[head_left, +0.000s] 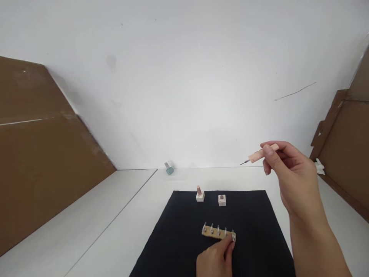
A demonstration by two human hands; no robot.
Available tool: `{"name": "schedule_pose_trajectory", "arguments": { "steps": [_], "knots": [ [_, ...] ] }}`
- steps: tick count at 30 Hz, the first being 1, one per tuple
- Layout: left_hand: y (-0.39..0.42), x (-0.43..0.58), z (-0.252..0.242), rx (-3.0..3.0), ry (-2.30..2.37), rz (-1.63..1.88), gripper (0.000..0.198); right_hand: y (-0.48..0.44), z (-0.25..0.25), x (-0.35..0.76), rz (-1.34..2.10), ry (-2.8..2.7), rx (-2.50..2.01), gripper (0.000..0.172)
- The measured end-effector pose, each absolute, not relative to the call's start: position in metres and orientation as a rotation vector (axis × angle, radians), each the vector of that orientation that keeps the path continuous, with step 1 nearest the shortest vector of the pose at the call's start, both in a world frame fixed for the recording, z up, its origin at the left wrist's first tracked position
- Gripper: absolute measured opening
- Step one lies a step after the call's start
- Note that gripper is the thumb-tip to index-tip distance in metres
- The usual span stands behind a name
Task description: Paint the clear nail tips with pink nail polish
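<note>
My right hand (288, 173) is raised above the table's right side, pinching a pink nail-polish brush cap (261, 154) whose thin brush points left. My left hand (216, 259) rests at the near edge of a black mat (178, 238), its fingertips touching the right end of a tan strip (218, 232) that carries several false nails. Farther back on the mat stand two small white square bottles: one (200, 194) still has its pink cap on, the other (221, 200) is open.
A teal bottle (169, 168) lies on the white table (115, 215) by the back wall. Brown cardboard panels (43, 161) flank the left side, and another brown cardboard panel (346, 161) flanks the right side. A white scrap (319, 166) sits by the right panel.
</note>
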State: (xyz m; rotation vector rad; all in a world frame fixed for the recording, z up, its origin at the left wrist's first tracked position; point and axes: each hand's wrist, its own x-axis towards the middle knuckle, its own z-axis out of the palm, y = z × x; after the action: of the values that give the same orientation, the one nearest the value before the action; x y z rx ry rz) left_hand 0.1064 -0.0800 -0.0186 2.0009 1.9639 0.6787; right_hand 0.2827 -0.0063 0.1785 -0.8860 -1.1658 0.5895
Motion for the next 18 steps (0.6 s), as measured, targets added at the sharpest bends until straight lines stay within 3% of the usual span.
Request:
{"name": "schedule_pose_trajectory", "arguments": {
  "steps": [9,18],
  "knots": [
    [-0.071,0.115,-0.017,1.96,1.928,0.775,0.025,-0.002,0.176,0.277,0.591,-1.193,-0.917,0.014],
    [-0.084,0.118,-0.022,2.252,1.698,0.919,0.031,-0.001,0.175,0.276,0.535,-1.166,-0.939,0.014]
  ]
}}
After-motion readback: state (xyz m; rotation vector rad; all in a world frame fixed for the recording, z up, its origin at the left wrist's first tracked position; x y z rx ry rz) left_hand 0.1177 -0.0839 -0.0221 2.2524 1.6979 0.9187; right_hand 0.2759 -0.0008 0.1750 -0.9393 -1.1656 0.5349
